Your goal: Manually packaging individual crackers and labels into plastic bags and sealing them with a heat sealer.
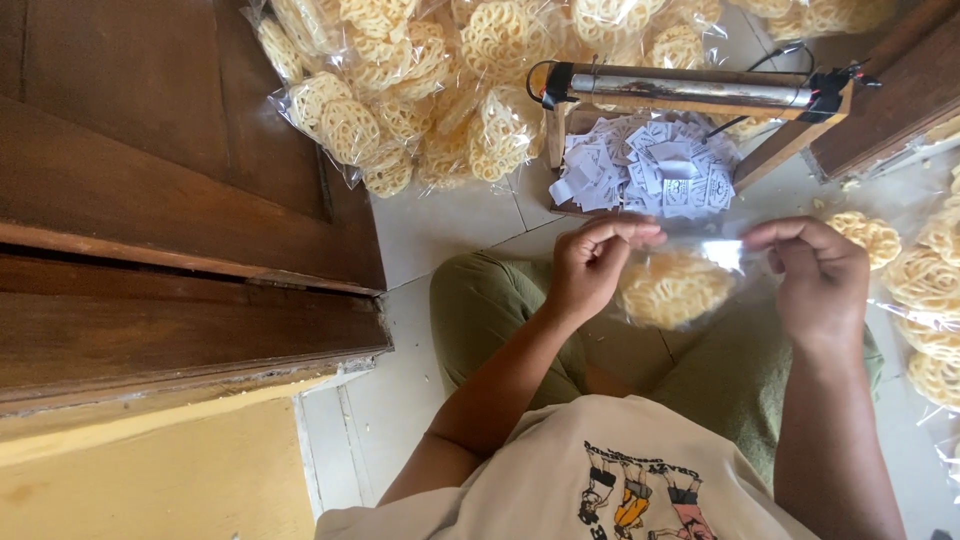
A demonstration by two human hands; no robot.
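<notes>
Two hands, left hand (592,262) and right hand (815,272), hold one cracker bag (675,285).

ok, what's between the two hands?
Head view: a clear plastic bag of yellow lattice crackers, its top edge pinched by left hand and right hand.

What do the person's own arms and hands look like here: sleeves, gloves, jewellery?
Both arms are bare, with no sleeve reaching the forearms. The left hand and right hand wear no gloves; no rings, watch or bracelet show. The cream short-sleeved T-shirt with a colourful cartoon print and olive-green trousers are the only clothing in view.
</notes>
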